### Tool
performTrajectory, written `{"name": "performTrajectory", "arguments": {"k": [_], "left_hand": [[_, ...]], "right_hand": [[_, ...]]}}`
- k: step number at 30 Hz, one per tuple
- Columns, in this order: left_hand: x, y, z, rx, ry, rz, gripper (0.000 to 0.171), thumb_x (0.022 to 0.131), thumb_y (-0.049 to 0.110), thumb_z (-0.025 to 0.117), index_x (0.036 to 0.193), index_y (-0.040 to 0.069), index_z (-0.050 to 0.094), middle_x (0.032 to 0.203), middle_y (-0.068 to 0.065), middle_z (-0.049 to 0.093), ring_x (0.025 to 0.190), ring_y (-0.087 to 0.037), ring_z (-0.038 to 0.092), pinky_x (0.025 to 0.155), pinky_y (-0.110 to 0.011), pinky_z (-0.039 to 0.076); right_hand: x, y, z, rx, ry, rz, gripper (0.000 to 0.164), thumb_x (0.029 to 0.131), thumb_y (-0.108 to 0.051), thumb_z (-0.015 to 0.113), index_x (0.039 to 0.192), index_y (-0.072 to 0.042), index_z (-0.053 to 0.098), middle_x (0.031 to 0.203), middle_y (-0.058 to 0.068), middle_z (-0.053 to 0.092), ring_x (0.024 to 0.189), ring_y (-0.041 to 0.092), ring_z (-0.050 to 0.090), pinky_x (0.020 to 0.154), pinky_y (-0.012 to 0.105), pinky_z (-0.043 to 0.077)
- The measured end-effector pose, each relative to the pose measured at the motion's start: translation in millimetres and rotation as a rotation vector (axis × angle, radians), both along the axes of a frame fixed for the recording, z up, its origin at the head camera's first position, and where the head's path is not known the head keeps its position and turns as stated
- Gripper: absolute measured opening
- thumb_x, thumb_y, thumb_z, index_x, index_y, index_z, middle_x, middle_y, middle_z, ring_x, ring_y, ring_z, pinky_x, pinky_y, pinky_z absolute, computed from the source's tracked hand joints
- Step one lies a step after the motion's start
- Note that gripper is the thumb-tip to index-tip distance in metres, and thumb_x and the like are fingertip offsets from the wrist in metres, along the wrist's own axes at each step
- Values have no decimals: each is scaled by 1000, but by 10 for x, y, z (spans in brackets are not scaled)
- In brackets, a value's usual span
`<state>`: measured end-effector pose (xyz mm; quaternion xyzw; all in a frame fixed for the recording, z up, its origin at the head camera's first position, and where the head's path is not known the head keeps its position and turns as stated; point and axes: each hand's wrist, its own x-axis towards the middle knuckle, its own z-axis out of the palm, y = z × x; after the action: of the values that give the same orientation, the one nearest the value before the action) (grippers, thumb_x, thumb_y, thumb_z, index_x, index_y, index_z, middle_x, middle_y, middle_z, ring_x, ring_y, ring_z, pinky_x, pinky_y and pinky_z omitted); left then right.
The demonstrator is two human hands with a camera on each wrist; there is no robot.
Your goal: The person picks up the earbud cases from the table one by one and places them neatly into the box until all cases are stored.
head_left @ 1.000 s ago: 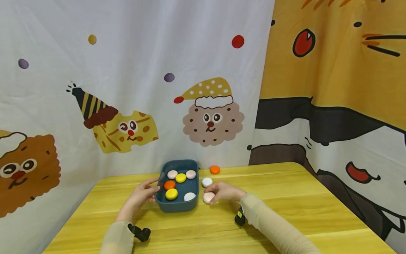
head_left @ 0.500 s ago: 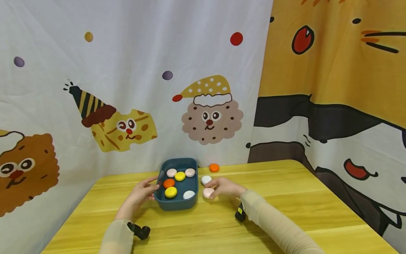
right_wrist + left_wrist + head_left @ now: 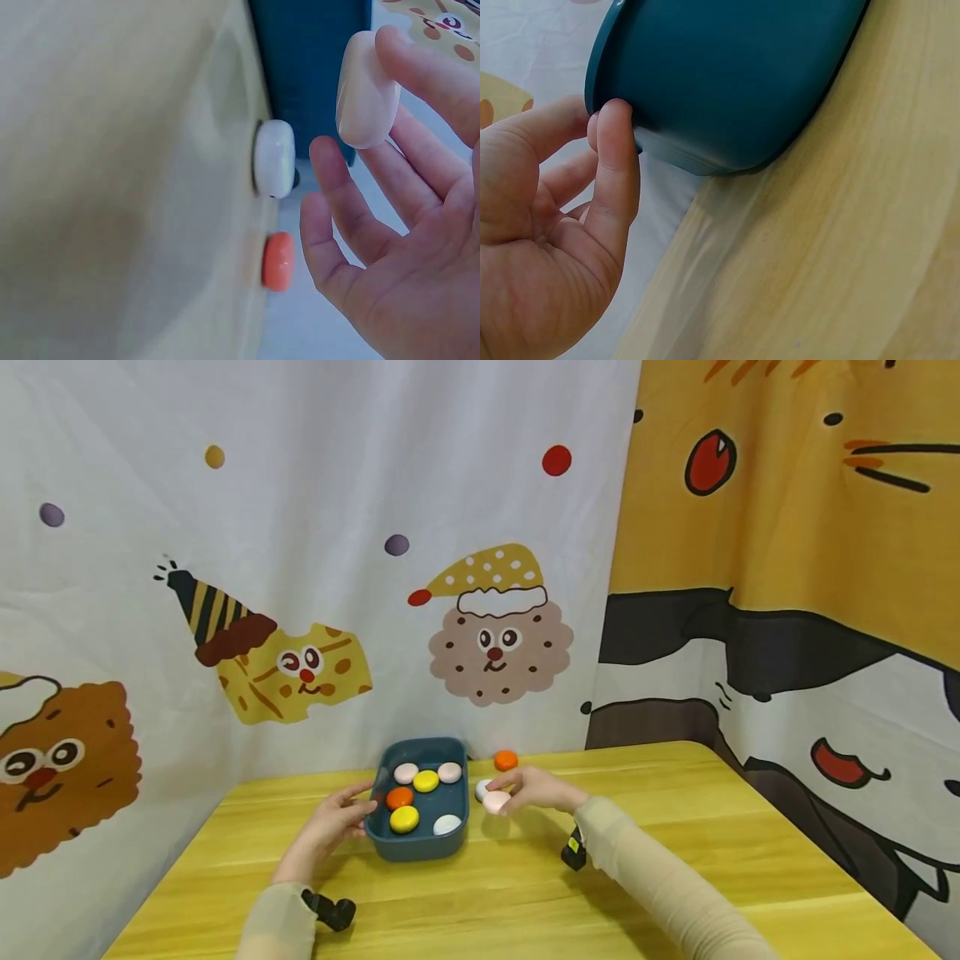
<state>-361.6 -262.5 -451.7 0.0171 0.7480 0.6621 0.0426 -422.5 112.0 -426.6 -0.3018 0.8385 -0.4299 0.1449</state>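
Observation:
A dark blue rectangular bin (image 3: pixel 416 852) stands on the table, holding several rounded discs in pale pink, yellow, orange and white. My left hand (image 3: pixel 341 817) grips the bin's left side, its thumb and fingers at the edge in the left wrist view. Right of the bin, my right hand (image 3: pixel 542 789) pinches a pale pink disc (image 3: pixel 367 94) between thumb and fingers, held above the table. Beneath and behind it, a white disc (image 3: pixel 274 159) lies on the table, partly covered in the head view. Farther back is an orange disc (image 3: pixel 506 761).
The wooden table (image 3: pixel 525 910) meets a curtain (image 3: pixel 315 510) printed with cartoon figures at the back. Another curtain (image 3: pixel 795 635) hangs along the right side. Each wrist wears a small black camera.
My right hand has lifted the pale pink disc off the table, slightly up and back, so it now partly hides the white one. The left hand stays at the bin.

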Motion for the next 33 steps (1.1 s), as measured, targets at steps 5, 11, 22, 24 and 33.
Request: {"name": "performTrajectory", "arguments": {"k": [5, 11, 22, 24, 33], "left_hand": [[7, 3, -11, 11, -3, 7, 56, 97, 10, 59, 148, 3, 37, 112, -25, 58, 62, -14, 55, 59, -27, 54], [-1, -10, -14, 20, 2, -4, 55, 98, 8, 57, 148, 1, 37, 107, -24, 58, 61, -13, 54, 59, -27, 54], [-2, -9, -25, 29, 11, -20, 59, 97, 9, 58, 149, 0, 33, 103, -20, 57, 62, -11, 56, 59, -26, 54], [-3, -5, -12, 30, 6, -8, 59, 97, 9, 60, 149, 0, 35, 102, -19, 56, 62, -12, 56, 59, -26, 54], [19, 10, 1, 17, 10, -7, 61, 96, 12, 62, 149, -1, 34, 110, -23, 56, 63, -13, 56, 61, -29, 55]], "right_hand": [[-19, -9, 106, -11, 3, 15, 53, 77, -13, 81, 126, -1, 64, 125, 6, 62, 105, 26, 60, 88, 38, 50], [-57, -22, 151, 2, 11, 9, 50, 78, -15, 81, 125, -7, 66, 124, 3, 62, 102, 23, 58, 85, 37, 50], [-137, -27, 151, -72, -14, 49, 50, 78, -7, 79, 125, 2, 64, 114, 6, 66, 94, 18, 63, 79, 28, 52], [-141, -20, 159, -73, -13, 52, 51, 78, -8, 80, 125, 3, 63, 114, 6, 66, 93, 19, 63, 79, 29, 52], [-151, -5, 245, -34, 40, 33, 49, 78, -15, 81, 125, -8, 67, 123, 6, 64, 108, 21, 59, 92, 38, 48]]}}
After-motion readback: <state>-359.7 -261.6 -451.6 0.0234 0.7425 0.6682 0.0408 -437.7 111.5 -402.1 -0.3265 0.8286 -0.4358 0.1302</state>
